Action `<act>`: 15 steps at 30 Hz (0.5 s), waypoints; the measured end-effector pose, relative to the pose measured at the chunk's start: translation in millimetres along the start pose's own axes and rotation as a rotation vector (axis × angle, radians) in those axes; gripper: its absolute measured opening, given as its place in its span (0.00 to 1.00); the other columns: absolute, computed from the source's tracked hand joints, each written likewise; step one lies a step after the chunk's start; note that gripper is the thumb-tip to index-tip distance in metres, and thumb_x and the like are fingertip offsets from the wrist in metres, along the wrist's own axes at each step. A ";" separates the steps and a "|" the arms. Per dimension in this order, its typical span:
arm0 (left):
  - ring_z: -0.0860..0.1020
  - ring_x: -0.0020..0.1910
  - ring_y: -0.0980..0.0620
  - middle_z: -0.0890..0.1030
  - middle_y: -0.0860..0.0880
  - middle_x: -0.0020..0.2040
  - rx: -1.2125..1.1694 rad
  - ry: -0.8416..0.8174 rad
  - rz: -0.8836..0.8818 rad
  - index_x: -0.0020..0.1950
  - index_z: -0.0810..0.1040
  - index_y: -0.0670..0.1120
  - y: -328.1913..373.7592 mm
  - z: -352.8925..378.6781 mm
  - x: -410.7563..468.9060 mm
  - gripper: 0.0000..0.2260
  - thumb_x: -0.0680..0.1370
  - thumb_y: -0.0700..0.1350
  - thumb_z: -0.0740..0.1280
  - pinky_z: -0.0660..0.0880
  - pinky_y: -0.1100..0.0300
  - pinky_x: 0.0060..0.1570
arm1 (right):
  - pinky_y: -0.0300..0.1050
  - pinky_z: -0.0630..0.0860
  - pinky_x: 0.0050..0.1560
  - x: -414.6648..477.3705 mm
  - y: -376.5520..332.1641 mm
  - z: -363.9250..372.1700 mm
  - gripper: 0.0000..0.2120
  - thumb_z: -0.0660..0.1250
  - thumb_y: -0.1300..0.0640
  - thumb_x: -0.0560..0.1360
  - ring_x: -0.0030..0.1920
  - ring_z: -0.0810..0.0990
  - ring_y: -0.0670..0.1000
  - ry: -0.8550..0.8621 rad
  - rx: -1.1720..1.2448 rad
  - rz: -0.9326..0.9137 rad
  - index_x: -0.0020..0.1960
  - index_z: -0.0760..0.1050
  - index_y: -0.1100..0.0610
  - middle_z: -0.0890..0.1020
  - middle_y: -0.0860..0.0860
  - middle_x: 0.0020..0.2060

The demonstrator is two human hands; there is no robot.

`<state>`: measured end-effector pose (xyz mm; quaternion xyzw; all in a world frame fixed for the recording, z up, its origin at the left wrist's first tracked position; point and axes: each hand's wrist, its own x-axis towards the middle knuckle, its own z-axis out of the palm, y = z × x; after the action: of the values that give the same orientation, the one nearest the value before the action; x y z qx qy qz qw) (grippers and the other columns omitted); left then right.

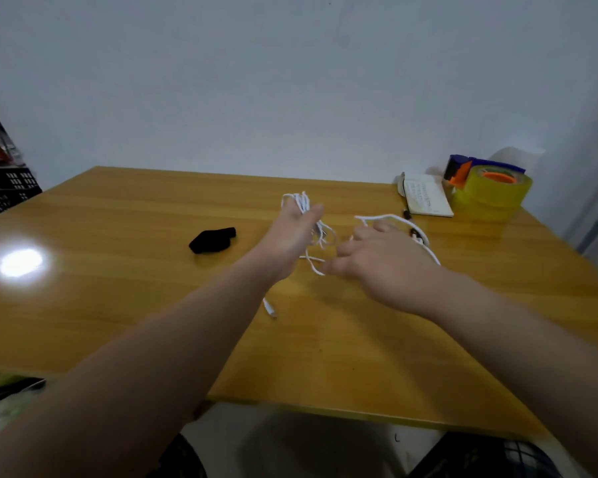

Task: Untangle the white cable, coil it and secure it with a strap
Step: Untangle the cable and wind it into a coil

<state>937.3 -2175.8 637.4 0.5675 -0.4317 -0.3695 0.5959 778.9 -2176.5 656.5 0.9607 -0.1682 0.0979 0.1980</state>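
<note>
Head view: untangling in hand, coiling not begun. Cable (304, 202) is thin, white and limp, its plug end trailing on the glossy wooden bench (152, 305). Left hand (292, 232): grip closed round bunched loops. Right hand (380, 260): blurred, strand at fingertips, grip cannot be told. Next move likely calls for drawing strands free. Strap (213, 240), black and soft, lies left, apart.

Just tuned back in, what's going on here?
A person is working on the white cable above the wooden table. The left hand holds a bunch of loops up; the right hand is among the loose strands, grip unclear. The cable is not yet coiled, and the black strap lies untouched on the table.
</note>
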 end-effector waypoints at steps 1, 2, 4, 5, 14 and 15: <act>0.74 0.47 0.49 0.75 0.47 0.44 0.062 -0.052 0.010 0.49 0.71 0.45 -0.2 1.6 -2.0 0.04 0.80 0.45 0.61 0.72 0.49 0.52 | 0.47 0.57 0.44 0.0 3.6 -0.1 0.24 0.62 0.66 0.71 0.45 0.74 0.55 0.052 -0.010 -0.006 0.60 0.76 0.44 0.81 0.45 0.45; 0.75 0.48 0.50 0.77 0.44 0.48 0.114 -0.101 0.020 0.53 0.72 0.43 -0.4 2.6 -3.5 0.06 0.80 0.45 0.61 0.74 0.48 0.53 | 0.47 0.58 0.42 -0.5 7.9 1.2 0.23 0.65 0.67 0.69 0.40 0.73 0.53 0.101 -0.011 0.008 0.57 0.79 0.44 0.82 0.45 0.43; 0.75 0.49 0.49 0.77 0.40 0.50 0.150 -0.226 0.053 0.52 0.73 0.43 -1.3 4.1 -6.9 0.07 0.80 0.45 0.60 0.74 0.49 0.52 | 0.46 0.60 0.40 -0.9 14.1 0.4 0.21 0.69 0.67 0.66 0.35 0.67 0.50 0.198 0.037 0.052 0.51 0.81 0.45 0.82 0.43 0.41; 0.74 0.49 0.49 0.76 0.40 0.50 0.155 -0.270 0.069 0.50 0.71 0.44 -1.0 5.1 -9.2 0.06 0.78 0.46 0.60 0.73 0.51 0.49 | 0.46 0.61 0.41 -0.2 14.7 -2.3 0.19 0.68 0.66 0.68 0.35 0.66 0.50 0.192 0.084 0.093 0.50 0.80 0.44 0.82 0.42 0.41; 0.69 0.30 0.60 0.72 0.53 0.31 0.365 -0.332 0.165 0.43 0.70 0.45 7.9 8.2 -26.5 0.16 0.82 0.54 0.53 0.67 0.64 0.37 | 0.46 0.71 0.41 1.0 31.4 -7.6 0.09 0.63 0.46 0.76 0.45 0.78 0.51 0.056 0.386 0.503 0.47 0.73 0.52 0.82 0.46 0.41; 0.67 0.28 0.59 0.70 0.53 0.30 0.400 -0.362 0.199 0.40 0.69 0.46 10.6 7.7 -29.5 0.18 0.82 0.55 0.52 0.66 0.65 0.34 | 0.46 0.72 0.41 0.4 34.1 -5.3 0.12 0.64 0.44 0.75 0.45 0.77 0.52 0.058 0.355 0.519 0.46 0.74 0.52 0.81 0.47 0.41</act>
<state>919.2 -2150.2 645.1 0.5533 -0.6491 -0.3119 0.4186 766.3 -2204.0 673.3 0.9021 -0.3823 0.2002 0.0004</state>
